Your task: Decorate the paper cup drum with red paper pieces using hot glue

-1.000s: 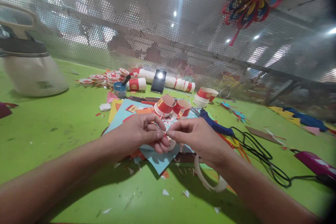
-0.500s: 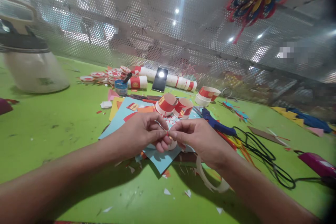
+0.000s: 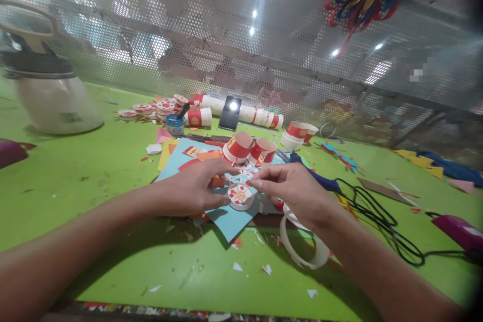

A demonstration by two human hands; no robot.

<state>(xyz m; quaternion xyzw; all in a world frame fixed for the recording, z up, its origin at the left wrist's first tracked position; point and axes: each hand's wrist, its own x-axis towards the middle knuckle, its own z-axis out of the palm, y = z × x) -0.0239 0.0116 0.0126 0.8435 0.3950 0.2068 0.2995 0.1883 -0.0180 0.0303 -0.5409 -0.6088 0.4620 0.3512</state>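
One white-bodied vessel (image 3: 56, 103) with a beige handle stood at the upper left of the frame, on a green tabletop (image 3: 101, 181). Left of centre, red-and-white discs (image 3: 165, 105) lay heaped beside a small blue jar (image 3: 174, 126). Below these, the left hand (image 3: 188, 188) was spread, thumb and forefinger apart; whether the thumb touched the patterned disc could not be told. This patterned disc (image 3: 240, 195), red and gold on white, lay at the centre of the frame above a light blue sheet (image 3: 227, 226), with two red cups (image 3: 239, 148) just behind it. Right of centre, the right hand (image 3: 290, 186) had its thumb and fingertips gathered; whether they pinched anything could not be told. A white ring (image 3: 322, 254) lay beneath its wrist, and a black cable (image 3: 396, 246) looped toward a magenta object (image 3: 456, 232) at the right edge.
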